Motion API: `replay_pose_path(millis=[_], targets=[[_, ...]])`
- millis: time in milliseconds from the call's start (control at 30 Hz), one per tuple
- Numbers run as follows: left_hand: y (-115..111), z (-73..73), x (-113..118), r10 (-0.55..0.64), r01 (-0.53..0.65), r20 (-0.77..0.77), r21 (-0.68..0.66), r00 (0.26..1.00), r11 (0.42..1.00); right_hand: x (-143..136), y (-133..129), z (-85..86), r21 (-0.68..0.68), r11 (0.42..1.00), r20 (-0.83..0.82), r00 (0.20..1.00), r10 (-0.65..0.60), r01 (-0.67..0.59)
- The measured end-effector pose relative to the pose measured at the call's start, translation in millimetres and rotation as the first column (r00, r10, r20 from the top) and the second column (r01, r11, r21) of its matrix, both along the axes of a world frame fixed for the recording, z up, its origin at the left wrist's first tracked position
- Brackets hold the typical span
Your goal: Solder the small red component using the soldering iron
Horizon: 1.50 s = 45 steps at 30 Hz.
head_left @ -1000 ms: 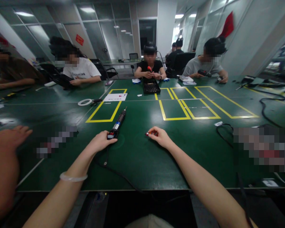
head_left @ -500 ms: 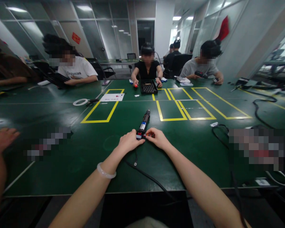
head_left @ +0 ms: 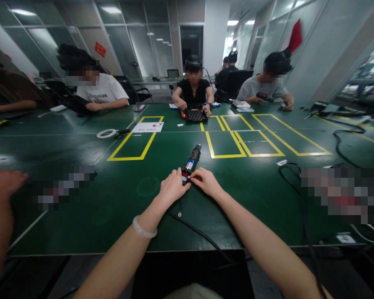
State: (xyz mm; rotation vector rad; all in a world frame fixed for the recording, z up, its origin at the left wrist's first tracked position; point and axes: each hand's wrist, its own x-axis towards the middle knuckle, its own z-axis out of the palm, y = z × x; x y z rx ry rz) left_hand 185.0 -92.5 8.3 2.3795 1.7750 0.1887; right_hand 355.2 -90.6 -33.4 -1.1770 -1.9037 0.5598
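Note:
A slim, dark tool with a silver and blue middle section and a black tip [head_left: 192, 161] lies on the green table, pointing away from me. It looks like an opened-up power tool, though its exact kind is unclear. Around its near end, by a small red and grey part [head_left: 185, 178], my left hand [head_left: 173, 187] is closed. My right hand [head_left: 205, 181] pinches at the right side of that same end; whatever its fingertips hold is too small to name. A black cord [head_left: 202, 236] and a short lead with a ring terminal [head_left: 179, 214] run out below my hands.
Yellow tape rectangles [head_left: 227, 157] mark the table [head_left: 137, 232]. A person opposite handles a black tray [head_left: 197, 115]. A paper sheet [head_left: 148, 127] and white cable coil [head_left: 106, 133] lie left. Another person's hand [head_left: 6, 185] reaches in from the left; pixelated items lie both sides.
My hands and the tool have shifted slightly right, with the tool's tip turned a little rightward. The person opposite has brought a red item over to the black tray.

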Motion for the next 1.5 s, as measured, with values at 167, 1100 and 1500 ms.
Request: replay_pose_path(millis=[167, 1100, 1500], targets=[[-2.9, -2.4, 8.8, 0.021, -0.018, -0.054, 0.059, 0.998, 0.998, -0.9, -4.5, 5.9, 0.023, 0.999, 0.008, 1.0, -0.023, 0.023], [-2.1, -0.2, -53.4, 0.057, -0.017, -0.3, 0.134, 0.952, 0.991, 10.5, 1.8, -0.7, -0.14, 0.99, -0.171, 0.984, -0.041, 0.017], [0.9, 5.5, -172.8, 0.25, -0.237, -0.333, 0.079, 0.909, 0.968, 10.4, 0.6, -2.0, -0.15, 0.989, -0.12, 0.992, -0.034, 0.016]])
